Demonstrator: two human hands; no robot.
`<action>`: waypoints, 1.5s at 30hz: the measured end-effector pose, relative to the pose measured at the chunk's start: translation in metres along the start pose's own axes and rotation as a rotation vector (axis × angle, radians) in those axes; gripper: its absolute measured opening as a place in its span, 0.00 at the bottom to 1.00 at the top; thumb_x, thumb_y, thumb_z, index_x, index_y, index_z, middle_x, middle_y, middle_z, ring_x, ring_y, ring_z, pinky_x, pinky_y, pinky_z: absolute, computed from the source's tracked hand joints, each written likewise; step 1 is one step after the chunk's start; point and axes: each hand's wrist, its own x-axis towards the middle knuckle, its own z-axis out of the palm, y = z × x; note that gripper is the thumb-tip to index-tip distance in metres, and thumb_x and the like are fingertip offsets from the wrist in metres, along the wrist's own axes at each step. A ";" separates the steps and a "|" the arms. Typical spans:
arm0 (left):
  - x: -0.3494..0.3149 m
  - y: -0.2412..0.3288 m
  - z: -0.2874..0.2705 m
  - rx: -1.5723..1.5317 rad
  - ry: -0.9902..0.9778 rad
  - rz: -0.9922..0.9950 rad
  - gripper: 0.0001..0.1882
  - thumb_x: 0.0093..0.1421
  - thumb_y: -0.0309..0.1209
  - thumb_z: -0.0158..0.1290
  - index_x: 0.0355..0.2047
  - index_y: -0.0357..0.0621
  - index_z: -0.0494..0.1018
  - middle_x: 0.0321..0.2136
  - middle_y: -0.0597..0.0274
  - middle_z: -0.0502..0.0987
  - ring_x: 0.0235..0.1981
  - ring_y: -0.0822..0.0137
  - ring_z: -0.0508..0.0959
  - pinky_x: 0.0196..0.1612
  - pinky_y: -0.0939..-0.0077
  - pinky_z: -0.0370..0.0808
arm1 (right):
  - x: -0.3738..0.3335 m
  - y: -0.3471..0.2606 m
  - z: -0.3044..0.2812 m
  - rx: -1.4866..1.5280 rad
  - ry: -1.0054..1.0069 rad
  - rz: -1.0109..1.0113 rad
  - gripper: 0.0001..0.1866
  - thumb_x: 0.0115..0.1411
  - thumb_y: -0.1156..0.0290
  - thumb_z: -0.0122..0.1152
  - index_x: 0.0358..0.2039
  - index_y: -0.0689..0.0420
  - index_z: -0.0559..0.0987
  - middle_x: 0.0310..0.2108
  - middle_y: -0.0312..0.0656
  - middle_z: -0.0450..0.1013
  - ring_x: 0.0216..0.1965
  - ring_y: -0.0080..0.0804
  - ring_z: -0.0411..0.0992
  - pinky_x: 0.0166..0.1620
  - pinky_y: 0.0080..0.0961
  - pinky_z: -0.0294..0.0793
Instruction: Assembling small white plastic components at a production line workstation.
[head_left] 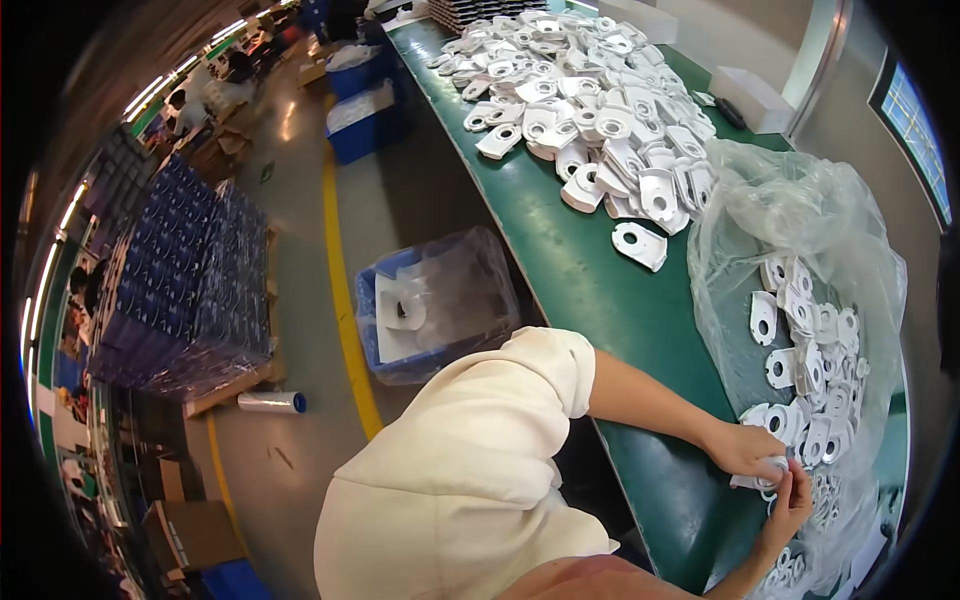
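Note:
At the right side of the green table point(600, 300), my left hand point(742, 448) is closed around a white plastic part point(750, 482), largely hidden by the fingers. My right hand point(790, 508), just beside it, pinches at a small white ring point(776, 464) against that part; whether the two are joined I cannot tell. Beyond my hands, a pile of white plate-like parts with round holes point(817, 340) lies on a clear plastic bag point(800, 210). Small white rings point(826, 498) lie close to my right hand.
A large heap of similar white parts point(600, 120) covers the table's far end, with one single part point(640, 245) in front. A white box point(752, 98) stands by the wall. On the floor are a lined blue bin point(365, 310) and a wrapped pallet stack point(190, 270).

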 end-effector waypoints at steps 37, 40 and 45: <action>0.001 -0.004 0.010 0.004 0.133 0.137 0.13 0.60 0.33 0.48 0.38 0.36 0.63 0.25 0.52 0.74 0.24 0.63 0.76 0.28 0.70 0.72 | 0.003 0.017 0.021 0.249 0.207 -0.007 0.11 0.68 0.66 0.47 0.33 0.59 0.72 0.30 0.33 0.67 0.32 0.16 0.64 0.38 0.15 0.65; 0.004 0.000 0.009 0.011 0.056 0.000 0.13 0.60 0.35 0.46 0.33 0.36 0.66 0.22 0.53 0.74 0.23 0.65 0.77 0.27 0.72 0.72 | 0.002 0.014 0.020 -0.082 0.196 -0.168 0.10 0.68 0.68 0.46 0.32 0.61 0.71 0.29 0.33 0.67 0.31 0.17 0.63 0.37 0.15 0.64; 0.007 -0.001 0.000 -0.053 -0.037 -0.169 0.20 0.62 0.38 0.38 0.26 0.33 0.72 0.24 0.49 0.77 0.26 0.61 0.79 0.33 0.67 0.74 | -0.001 0.011 0.016 -0.101 0.072 -0.150 0.10 0.68 0.70 0.45 0.32 0.61 0.70 0.28 0.34 0.66 0.30 0.17 0.62 0.37 0.15 0.63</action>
